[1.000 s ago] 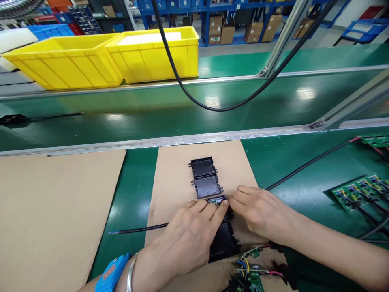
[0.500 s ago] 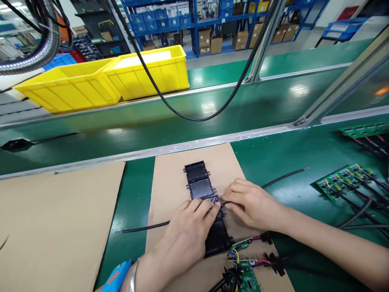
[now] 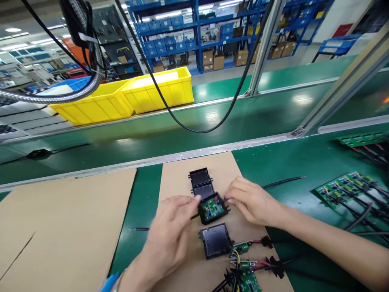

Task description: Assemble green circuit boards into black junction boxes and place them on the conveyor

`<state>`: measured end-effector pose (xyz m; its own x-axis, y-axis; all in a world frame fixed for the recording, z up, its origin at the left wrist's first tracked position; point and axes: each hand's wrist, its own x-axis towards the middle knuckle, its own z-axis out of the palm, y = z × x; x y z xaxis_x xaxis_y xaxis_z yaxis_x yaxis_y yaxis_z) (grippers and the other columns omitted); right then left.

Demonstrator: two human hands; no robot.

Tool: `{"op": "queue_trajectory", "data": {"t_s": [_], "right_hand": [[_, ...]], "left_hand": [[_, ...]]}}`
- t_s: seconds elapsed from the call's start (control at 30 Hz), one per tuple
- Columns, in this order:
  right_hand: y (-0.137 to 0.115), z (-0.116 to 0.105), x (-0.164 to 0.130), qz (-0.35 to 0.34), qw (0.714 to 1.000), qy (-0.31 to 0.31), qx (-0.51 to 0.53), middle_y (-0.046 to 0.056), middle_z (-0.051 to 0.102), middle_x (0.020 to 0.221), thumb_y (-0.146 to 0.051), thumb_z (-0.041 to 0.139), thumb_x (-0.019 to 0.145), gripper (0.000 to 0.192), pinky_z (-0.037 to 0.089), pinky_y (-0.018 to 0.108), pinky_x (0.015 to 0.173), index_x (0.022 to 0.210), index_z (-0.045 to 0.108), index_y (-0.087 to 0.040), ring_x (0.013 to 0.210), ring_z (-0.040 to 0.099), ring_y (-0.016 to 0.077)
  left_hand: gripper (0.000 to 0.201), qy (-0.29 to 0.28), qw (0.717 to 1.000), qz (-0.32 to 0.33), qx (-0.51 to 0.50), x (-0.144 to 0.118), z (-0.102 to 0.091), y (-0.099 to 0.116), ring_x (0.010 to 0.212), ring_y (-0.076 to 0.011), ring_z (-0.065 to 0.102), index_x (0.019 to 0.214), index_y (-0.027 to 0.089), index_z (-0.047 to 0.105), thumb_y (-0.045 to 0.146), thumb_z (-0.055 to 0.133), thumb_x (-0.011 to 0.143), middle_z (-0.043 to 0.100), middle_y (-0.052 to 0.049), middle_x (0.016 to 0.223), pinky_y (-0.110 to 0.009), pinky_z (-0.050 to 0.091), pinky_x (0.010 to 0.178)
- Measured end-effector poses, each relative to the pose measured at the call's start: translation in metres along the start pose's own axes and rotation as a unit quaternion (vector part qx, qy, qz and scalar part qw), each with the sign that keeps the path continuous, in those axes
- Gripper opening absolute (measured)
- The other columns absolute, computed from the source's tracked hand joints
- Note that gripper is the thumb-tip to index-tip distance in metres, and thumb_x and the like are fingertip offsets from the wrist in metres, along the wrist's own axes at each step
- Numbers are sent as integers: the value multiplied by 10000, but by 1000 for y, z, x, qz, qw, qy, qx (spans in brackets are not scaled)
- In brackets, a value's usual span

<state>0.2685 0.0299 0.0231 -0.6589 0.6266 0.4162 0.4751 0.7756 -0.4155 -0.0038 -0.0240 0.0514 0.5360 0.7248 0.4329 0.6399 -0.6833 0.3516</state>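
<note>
Green matting is covering the workbench (image 3: 273,162), and a brown cardboard sheet (image 3: 179,186) is lying on it under the person's hands. Nearest the camera, small green circuit boards with coloured wires and black plugs (image 3: 247,263) are resting at the sheet's near edge. Just beyond them a black square plastic lid (image 3: 215,240) is lying flat on the cardboard, touched by neither hand.

Past the lid, a black plastic housing with a green circuit board seated inside it (image 3: 212,208) is sitting on the sheet. The left hand (image 3: 170,233), blurred, is hovering beside the housing with its fingers loosely curled and its fingertips at the housing's left rim; whether it is gripping anything cannot be told. The right hand (image 3: 253,201) is lying low on the cardboard, its fingertips pinching at the housing's right edge, where a thin black cable (image 3: 282,181) is running off to the right across the mat.

Behind the housing, two empty black plastic housings (image 3: 201,183) are lying in a row, touching one another. Another large cardboard sheet (image 3: 60,219) is lying to the left. More green circuit boards with black leads (image 3: 346,188) are lying well to the right.

Farther off, beyond an aluminium rail (image 3: 182,156), a green conveyor belt (image 3: 170,125) is stretching across, with two yellow plastic bins (image 3: 130,97) behind it and blue shelving with cardboard boxes (image 3: 212,36) at the back.
</note>
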Motion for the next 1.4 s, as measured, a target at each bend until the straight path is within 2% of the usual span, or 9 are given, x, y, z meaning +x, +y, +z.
{"op": "queue_trajectory", "data": {"t_s": [0.17, 0.37, 0.5, 0.63, 0.77, 0.93, 1.13, 1.3, 1.4], "right_hand": [[45, -26, 100, 22, 989, 47, -135, 80, 630, 886, -188, 403, 938, 252, 402, 346, 842, 913, 651, -153, 883, 513, 202], [115, -24, 177, 143, 972, -23, -186, 166, 614, 1168, -191, 521, 859, 303, 349, 431, 918, 1124, 645, -112, 1107, 472, 299], [99, -25, 144, 185, 961, -100, -180, 179, 620, 1154, -203, 563, 830, 331, 383, 397, 864, 1134, 648, -103, 1062, 523, 298], [28, -38, 71, 128, 958, -242, -84, 24, 674, 829, -230, 546, 867, 168, 419, 260, 714, 815, 702, -196, 751, 592, 147], [-36, -41, 7, 141, 927, -340, 74, 16, 636, 815, -265, 599, 867, 125, 435, 282, 742, 762, 619, -200, 821, 581, 173], [-57, -35, -22, 169, 929, -308, 118, 14, 599, 882, -230, 495, 933, 116, 434, 296, 773, 833, 549, -207, 884, 545, 177], [-61, -33, -26, 187, 955, -208, 101, 12, 570, 804, -199, 436, 951, 188, 413, 267, 677, 784, 522, -192, 747, 521, 144], [-65, -30, -12, 201, 974, -42, 99, 10, 659, 914, -273, 496, 947, 143, 442, 247, 759, 1008, 613, -219, 826, 602, 133], [-70, -27, -1, 224, 972, -31, 68, 3, 664, 866, -231, 519, 911, 234, 452, 251, 696, 1140, 562, -221, 766, 608, 142]], "left_hand": [[492, 134, 988, -53, 51, -15, -25, -5, 1109, -228, 528, 1294, 216, 558, 3, 541, 851, 522, -104, 1207, -380, 459, 919], [418, 39, 997, -54, 43, -26, -2, -11, 1155, -254, 493, 1241, 209, 562, 32, 518, 865, 485, -118, 1250, -417, 465, 907], [356, -42, 996, -75, 5, -31, 7, -15, 1085, -238, 521, 1211, 191, 561, 82, 485, 881, 514, -117, 1190, -412, 483, 871], [284, -104, 986, -107, -71, -27, 11, -8, 983, -216, 559, 1148, 193, 591, 144, 469, 896, 578, -90, 1079, -390, 500, 824], [217, -149, 962, -143, -177, -18, 17, 18, 941, -208, 576, 1098, 216, 608, 265, 509, 912, 610, -68, 1024, -371, 498, 809], [678, -167, 953, -160, -196, -9, 35, 55, 879, -281, 575, 1104, 162, 568, 601, 771, 630, 622, -97, 983, -447, 499, 768], [176, -150, 942, -201, -222, -2, 32, 68, 826, -215, 569, 985, 180, 543, 181, 504, 813, 590, -57, 902, -377, 478, 751], [213, -126, 888, -295, -330, 7, 6, 61, 695, -127, 547, 1072, 206, 509, 316, 360, 969, 587, -26, 921, -261, 450, 628], [232, -135, 907, -293, -270, 9, 1, 58, 656, -125, 497, 892, 191, 555, 413, 496, 919, 582, 0, 785, -233, 390, 566]]}}
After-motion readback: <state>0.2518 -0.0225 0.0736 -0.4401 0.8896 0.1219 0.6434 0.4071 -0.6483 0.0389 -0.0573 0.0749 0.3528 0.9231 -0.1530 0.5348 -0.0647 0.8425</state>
